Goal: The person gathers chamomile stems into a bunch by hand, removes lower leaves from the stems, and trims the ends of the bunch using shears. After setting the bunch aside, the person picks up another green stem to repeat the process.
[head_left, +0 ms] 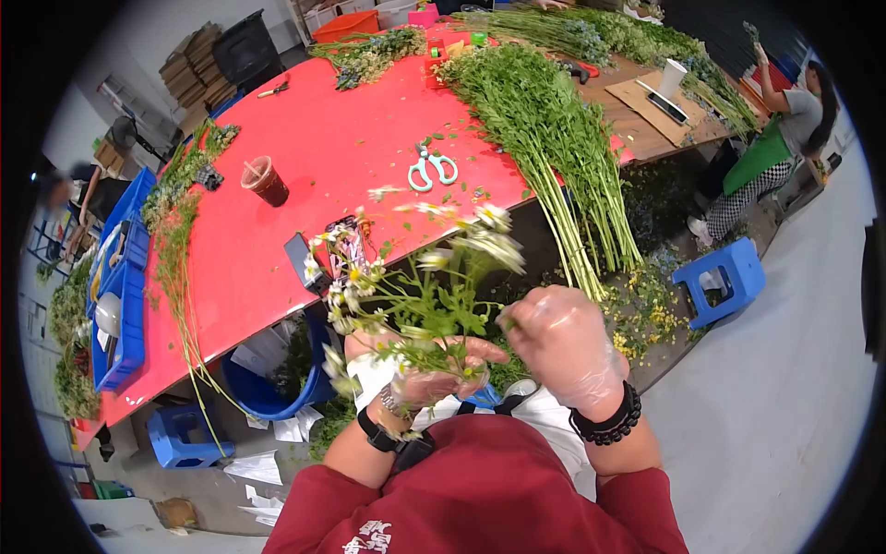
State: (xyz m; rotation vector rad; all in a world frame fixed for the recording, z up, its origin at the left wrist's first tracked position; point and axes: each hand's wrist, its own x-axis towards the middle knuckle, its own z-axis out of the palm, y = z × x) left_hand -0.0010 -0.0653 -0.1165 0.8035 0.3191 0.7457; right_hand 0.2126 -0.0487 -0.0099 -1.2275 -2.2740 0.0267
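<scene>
My left hand (432,374), in a thin clear glove, is closed around the stems of a small bunch of white daisy-like flowers (406,277) held in front of my chest. My right hand (561,342), also gloved, is a closed fist at the right side of the bunch, gripping a stem of it. The flower heads spread up and left over the edge of the red table (314,166). Some blooms are blurred.
On the red table lie teal scissors (431,167), a brown cup (266,180), a phone (300,259) and a big pile of green stems (554,138). Blue crates (120,277) stand at the left, a blue stool (724,277) at the right. Another person (784,129) sits far right.
</scene>
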